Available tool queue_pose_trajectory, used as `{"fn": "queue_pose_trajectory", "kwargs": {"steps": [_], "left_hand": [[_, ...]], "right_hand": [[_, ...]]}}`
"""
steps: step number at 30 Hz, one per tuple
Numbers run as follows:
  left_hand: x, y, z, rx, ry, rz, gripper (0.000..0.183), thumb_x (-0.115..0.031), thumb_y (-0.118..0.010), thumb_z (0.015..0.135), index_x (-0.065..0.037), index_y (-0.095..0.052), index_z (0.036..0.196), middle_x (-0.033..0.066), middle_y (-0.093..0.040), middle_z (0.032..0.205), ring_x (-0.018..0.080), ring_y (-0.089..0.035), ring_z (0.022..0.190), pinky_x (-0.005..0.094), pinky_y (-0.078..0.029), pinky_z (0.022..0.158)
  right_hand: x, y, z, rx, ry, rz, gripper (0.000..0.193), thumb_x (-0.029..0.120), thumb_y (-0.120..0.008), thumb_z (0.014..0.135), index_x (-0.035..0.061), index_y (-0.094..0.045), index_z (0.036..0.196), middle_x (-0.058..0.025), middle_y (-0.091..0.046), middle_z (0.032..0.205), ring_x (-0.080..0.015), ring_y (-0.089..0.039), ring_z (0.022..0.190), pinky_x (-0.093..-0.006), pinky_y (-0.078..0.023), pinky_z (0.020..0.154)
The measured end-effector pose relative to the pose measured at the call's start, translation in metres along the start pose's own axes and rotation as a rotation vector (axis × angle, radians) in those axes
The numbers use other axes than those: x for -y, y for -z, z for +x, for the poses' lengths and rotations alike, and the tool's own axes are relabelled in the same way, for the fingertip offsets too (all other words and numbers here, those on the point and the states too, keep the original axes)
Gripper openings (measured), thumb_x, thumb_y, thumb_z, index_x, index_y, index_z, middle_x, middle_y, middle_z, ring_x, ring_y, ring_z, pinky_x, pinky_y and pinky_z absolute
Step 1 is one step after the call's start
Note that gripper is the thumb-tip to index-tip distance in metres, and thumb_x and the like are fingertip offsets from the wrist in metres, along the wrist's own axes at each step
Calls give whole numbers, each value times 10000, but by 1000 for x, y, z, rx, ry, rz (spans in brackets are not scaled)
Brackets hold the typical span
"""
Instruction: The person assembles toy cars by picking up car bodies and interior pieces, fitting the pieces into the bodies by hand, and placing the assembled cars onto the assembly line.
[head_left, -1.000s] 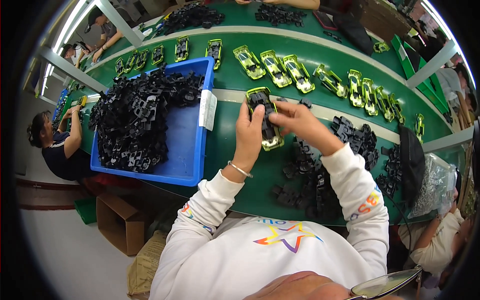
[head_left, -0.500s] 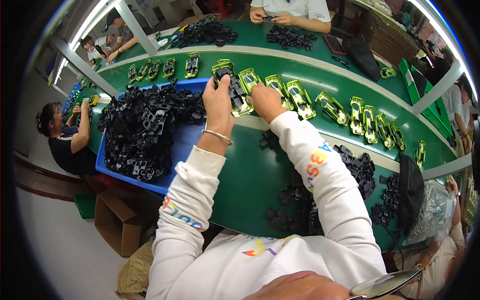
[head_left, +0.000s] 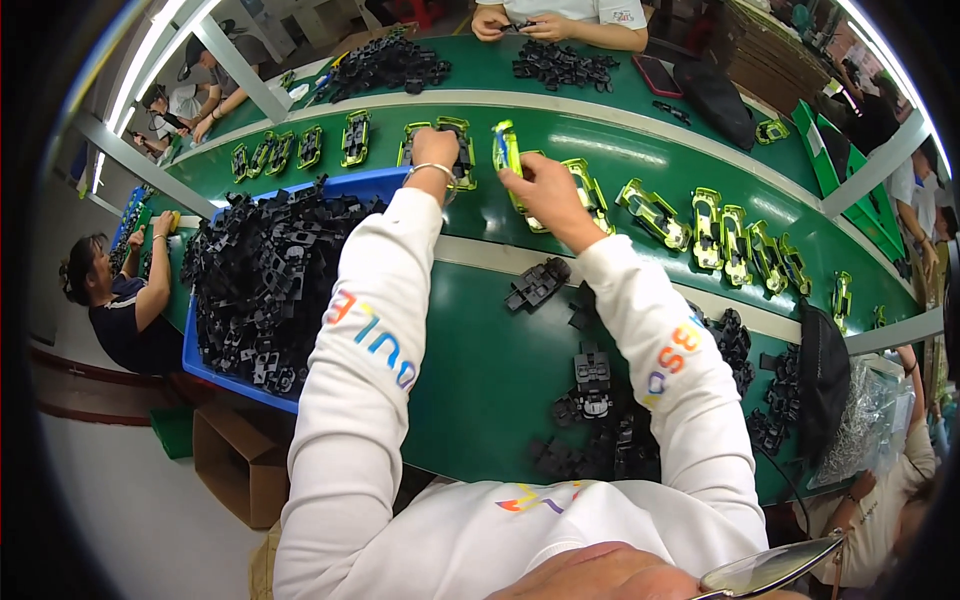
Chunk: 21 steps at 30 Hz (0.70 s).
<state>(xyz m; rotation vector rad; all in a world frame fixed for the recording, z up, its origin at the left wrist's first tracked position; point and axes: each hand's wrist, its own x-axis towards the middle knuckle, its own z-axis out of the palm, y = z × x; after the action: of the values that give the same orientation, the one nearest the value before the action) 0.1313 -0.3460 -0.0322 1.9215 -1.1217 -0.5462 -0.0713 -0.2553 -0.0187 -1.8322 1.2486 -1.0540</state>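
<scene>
On the far green strip of the table my left hand [head_left: 435, 152] is closed on a green toy car body with a black part in it. A similar green toy car [head_left: 464, 152] with a black insert shows right beside the fingers. My right hand [head_left: 548, 195], thumb and fingers pinched, grips a bright green toy car shell [head_left: 505, 148] tilted up on its side. Another green shell [head_left: 584, 190] lies just right of that hand. Below the hands, loose black chassis parts [head_left: 538, 284] rest on the green tabletop, partly hidden by my right sleeve.
A blue bin [head_left: 192, 345] heaped with black parts [head_left: 275, 270] stands at my left. Several green car bodies [head_left: 706, 228] line the strip to the right. A black bag [head_left: 822, 385] lies at the right edge. Across the table a person handles small black parts [head_left: 565, 66].
My left hand has carried the car with the black part away and left, onto the far strip. My right hand has lifted a green shell and tilted it. The view has shifted slightly.
</scene>
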Motion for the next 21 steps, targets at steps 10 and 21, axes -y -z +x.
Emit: {"fn": "queue_pose_trajectory", "kwargs": {"steps": [10,21], "left_hand": [[24,-31,-17,-63,-68,255,263,-154,-581,840,48,-682,976,298,-652,1065,458,-628,1009,494,-508,876],[-60,40,-255,606,108,-936,493,-504,-553,964,-62,-570,1182,23,-610,1043,139,-557,976,273,-413,846]], "right_hand": [[70,102,-124,43,72,-115,257,192,-700,842,-31,-572,829,-144,-558,696,-281,-532,590,-385,-418,558],[93,87,-163,-79,194,-319,196,169,-673,856,0,-577,874,-162,-596,806,-368,-595,695,-440,-469,619]]}}
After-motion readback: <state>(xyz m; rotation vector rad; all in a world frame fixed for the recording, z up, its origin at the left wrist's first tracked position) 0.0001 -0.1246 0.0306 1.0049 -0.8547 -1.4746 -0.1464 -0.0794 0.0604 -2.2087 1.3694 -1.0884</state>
